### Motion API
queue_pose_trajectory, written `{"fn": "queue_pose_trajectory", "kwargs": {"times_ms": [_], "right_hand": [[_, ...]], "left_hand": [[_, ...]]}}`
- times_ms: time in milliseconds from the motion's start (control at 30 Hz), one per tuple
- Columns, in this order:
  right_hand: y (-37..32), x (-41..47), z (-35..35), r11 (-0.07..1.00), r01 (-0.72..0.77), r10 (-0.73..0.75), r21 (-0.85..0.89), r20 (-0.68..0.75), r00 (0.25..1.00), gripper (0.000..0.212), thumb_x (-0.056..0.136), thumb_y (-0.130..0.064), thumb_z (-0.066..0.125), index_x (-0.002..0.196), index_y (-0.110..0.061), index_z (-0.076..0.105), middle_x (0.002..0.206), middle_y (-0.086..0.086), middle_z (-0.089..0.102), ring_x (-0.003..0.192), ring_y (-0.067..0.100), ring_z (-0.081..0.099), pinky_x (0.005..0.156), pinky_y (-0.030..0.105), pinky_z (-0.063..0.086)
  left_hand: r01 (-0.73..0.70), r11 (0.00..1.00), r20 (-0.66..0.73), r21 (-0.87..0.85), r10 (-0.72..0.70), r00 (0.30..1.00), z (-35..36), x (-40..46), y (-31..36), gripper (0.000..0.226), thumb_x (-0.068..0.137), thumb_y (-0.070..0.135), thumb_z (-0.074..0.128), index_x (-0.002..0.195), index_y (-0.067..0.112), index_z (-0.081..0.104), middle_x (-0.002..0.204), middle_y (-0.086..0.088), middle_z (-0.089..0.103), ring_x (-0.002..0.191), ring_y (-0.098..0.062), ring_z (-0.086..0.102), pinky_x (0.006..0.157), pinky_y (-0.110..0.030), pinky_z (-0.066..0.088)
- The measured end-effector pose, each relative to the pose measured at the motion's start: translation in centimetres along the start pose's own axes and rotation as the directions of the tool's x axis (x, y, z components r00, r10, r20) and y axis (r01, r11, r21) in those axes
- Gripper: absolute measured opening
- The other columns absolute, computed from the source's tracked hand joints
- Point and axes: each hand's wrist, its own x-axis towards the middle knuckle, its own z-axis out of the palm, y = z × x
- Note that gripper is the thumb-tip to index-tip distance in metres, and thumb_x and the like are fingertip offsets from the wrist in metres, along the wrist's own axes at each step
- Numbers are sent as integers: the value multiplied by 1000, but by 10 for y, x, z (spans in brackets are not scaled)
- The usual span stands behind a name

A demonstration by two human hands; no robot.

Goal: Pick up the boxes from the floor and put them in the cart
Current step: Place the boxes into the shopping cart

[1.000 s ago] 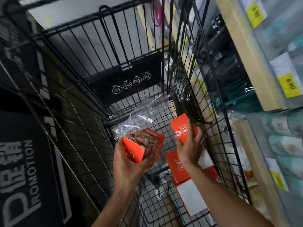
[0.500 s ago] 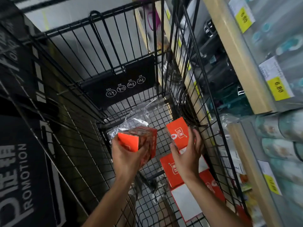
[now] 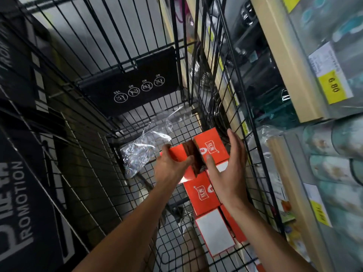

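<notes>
1. Black wire cart (image 3: 94,146) fills the frame; view looks down into its basket.
2. Left hand (image 3: 172,165), centre of frame, grips an orange box (image 3: 182,156) by its near end, fingers wrapped over the top, thumb on the near face.
3. That box is held inside the basket, above the mesh floor, its dark printed side touching the next box to the right.
4. Right hand (image 3: 229,167), right of centre, is open and flat, fingers spread; its thumb touches the upper box (image 3: 211,148), nothing clasped.
5. Below that, a middle box (image 3: 202,193) and a white-faced low box (image 3: 215,231) lie in a row along the cart's right wall.
6. Crumpled clear plastic wrap (image 3: 145,148) lies on the mesh, left of the held box.
7. Shelf (image 3: 288,61) with yellow price tags, upper right.
</notes>
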Motion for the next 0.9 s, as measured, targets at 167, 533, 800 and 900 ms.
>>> {"fn": "queue_pose_trajectory", "kwargs": {"times_ms": [167,533,800,900], "right_hand": [[-1,0,-1,1000,7,-7,2,-13,1000,75,94,-21,71,157,-23,30,159,-6,32,146,0,24,112,8,23],[-9,1,-12,999,19,-17,-26,62,998,74,94,-25,70,157,-22,31,159,-4,34,145,3,29,113,12,27],[-96,25,-53,992,126,-119,-25,202,972,66,94,-33,67,153,-25,39,156,-4,38,141,7,33,113,29,31],[-134,26,-75,975,210,-191,-64,223,956,65,93,-37,66,152,-26,42,153,-6,41,142,8,33,116,30,31]], "left_hand": [[-5,998,81,58,1,997,3,5,0,88,78,71,66,144,29,28,117,-1,65,93,-25,67,83,-41,58],[-126,987,286,96,94,954,-7,-12,9,90,96,48,58,157,30,-6,143,-15,54,108,-32,67,91,-49,57],[-519,802,177,295,488,855,-132,-61,78,68,96,40,61,153,24,28,155,-4,38,118,-23,60,102,-42,50],[-658,655,224,371,624,748,-184,-77,98,73,91,38,67,153,25,30,156,-1,37,137,-20,43,111,-47,43]]}}
